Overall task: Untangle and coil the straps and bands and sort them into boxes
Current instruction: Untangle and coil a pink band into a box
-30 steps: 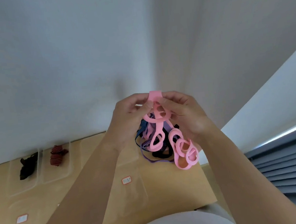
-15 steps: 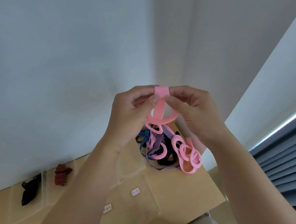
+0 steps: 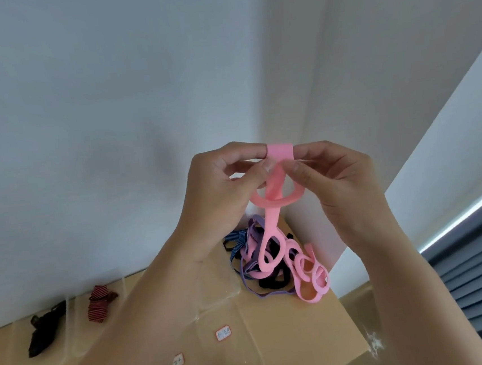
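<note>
Both hands are raised above the tan wooden table point(image 3: 293, 339): left hand point(image 3: 220, 196) and right hand point(image 3: 339, 181) pinch the flat pink elastic band point(image 3: 280, 152) at its top, its loops dangling over the far tangled pile of straps point(image 3: 258, 257).

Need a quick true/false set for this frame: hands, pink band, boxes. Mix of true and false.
1. The left hand and the right hand both pinch the pink band. True.
2. The pink band is coiled up inside a box. False: it hangs from the two hands in loose loops.
3. The red striped strap lies in a clear box. True.
4. The black strap shares that box. False: it lies in the next box to the left.
5. The tangle on the table includes purple and black bands. True.
</note>
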A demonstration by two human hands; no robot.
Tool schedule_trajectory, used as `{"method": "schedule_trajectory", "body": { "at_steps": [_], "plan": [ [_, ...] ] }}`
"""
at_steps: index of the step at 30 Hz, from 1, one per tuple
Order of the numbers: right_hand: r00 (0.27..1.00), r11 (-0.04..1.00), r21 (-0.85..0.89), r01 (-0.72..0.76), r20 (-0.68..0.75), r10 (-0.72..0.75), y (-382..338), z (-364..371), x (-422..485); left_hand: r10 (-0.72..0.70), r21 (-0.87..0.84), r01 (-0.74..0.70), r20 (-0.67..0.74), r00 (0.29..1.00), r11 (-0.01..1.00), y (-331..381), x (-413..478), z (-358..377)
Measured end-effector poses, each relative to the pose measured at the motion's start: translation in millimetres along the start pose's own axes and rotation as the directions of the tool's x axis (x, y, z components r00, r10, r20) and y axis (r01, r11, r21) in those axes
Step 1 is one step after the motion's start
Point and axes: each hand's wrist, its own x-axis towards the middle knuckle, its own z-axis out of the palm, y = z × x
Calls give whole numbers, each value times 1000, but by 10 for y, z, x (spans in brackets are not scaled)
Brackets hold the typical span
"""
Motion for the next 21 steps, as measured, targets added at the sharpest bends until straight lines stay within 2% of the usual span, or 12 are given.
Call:
{"method": "schedule_trajectory", "body": {
  "at_steps": [7,13,21],
  "plan": [
    [999,999,34,26,-39,-25,-43,108,91,-11,-11,10,-69,998,1000,121,-9,-85],
    [999,999,40,25,42,-27,-85,133,63,-11,-51,7,-74,997,999,140,-32,-116],
    [997,999,12,46,68,-46,-78,98,65,-9,-48,4,-101,995,999,181,-71,-70]
  ]
}}
